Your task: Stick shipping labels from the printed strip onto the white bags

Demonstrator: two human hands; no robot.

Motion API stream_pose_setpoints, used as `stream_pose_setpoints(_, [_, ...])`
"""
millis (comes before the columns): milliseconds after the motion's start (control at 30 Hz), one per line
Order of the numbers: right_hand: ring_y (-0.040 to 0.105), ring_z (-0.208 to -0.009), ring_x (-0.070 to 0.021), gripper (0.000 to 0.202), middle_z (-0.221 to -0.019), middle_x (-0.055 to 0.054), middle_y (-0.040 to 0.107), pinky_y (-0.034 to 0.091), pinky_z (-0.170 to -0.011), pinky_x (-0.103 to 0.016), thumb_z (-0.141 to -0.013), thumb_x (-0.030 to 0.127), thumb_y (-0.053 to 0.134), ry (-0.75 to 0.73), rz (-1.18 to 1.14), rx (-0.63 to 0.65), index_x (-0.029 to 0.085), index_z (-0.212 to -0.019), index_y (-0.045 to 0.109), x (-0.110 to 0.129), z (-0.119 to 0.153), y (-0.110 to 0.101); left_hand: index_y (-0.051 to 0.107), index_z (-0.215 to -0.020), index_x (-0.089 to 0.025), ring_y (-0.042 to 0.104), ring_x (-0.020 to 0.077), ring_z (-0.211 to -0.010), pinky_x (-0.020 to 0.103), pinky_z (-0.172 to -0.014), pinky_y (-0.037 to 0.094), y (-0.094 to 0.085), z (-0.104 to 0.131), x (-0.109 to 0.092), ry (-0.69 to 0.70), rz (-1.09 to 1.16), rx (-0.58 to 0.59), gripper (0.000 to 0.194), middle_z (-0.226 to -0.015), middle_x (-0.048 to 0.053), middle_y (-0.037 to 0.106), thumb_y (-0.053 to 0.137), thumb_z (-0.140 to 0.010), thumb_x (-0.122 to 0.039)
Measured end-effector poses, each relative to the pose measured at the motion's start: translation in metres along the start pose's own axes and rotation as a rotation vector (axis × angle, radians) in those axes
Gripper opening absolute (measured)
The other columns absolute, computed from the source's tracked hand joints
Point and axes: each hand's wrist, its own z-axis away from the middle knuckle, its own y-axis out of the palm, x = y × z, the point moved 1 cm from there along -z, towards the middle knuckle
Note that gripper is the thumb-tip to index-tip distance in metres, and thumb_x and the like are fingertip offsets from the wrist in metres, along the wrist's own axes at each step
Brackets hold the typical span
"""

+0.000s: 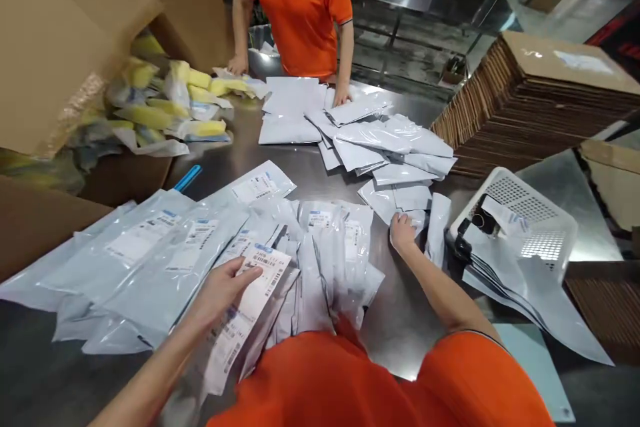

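Down low, left hand (227, 290): pinching white labels (253, 317) between thumb and fingers, thumb on top.
Labels: long and tilted, with black print, black bars and a bit of blue; close to the body, in front of the bags.
Right hand (404, 232): reaching out over the worktop (393, 327), fingers bent and touching the near edge of a white bag (419, 195); cannot tell if pinching or only touching.
White bag: on the worktop, at the near end of a messy heap (390, 140), just beside a rolled bag (439, 230).
Left pile (150, 247): big, flat, shiny bags, some with printed stickers, lying over each other.
Middle row (320, 240): smaller, puffy bags packed close, between both hands.
Blue stick (187, 178): just behind the left pile.
Yellow things (150, 117): wrapped in clear plastic, spilling from a big brown box (70, 33).
Person across (305, 20): in an orange shirt, one hand near the yellow things, the other at the heap.
Basket (563, 220): white, with holes, tipped at the right, with grey sheets (530, 287) sticking out.
Cardboard (505, 103): brown, flat, stacked high behind the basket.
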Motion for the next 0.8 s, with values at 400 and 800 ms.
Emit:
stream_pose_setpoints(400, [0.063, -0.1, -0.0347, 0.021, -0.105, -0.026, 0.064, 0.045, -0.078, -0.04, -0.082, 0.016, 0.056, -0.116, -0.029, 0.052, 0.009, -0.101, 0.062, -0.006, 0.024, 0.042, 0.068, -0.083, -0.015, 0.059, 0.0166, -0.064, 0.025, -0.06, 0.045, -0.024, 0.028, 0.058, 0.021, 0.215, -0.084, 0.041, -0.072, 0.001, 0.068, 0.077, -0.063, -0.049])
stream_pose_setpoints(800, [0.058, -0.066, -0.0171, 0.019, -0.075, -0.002, 0.063, 0.047, -0.065, -0.029, -0.075, 0.031, 0.05, -0.578, -0.859, -0.082, 0.02, -0.088, 0.06, 0.179, 0.148, -0.059, 0.066, -0.086, -0.015, 0.066, 0.0183, -0.072, 0.027, -0.066, 0.052, -0.026, 0.006, 0.082, 0.209, 0.824, -0.224, 0.046, -0.075, 0.003, 0.072, 0.082, -0.053, -0.042])
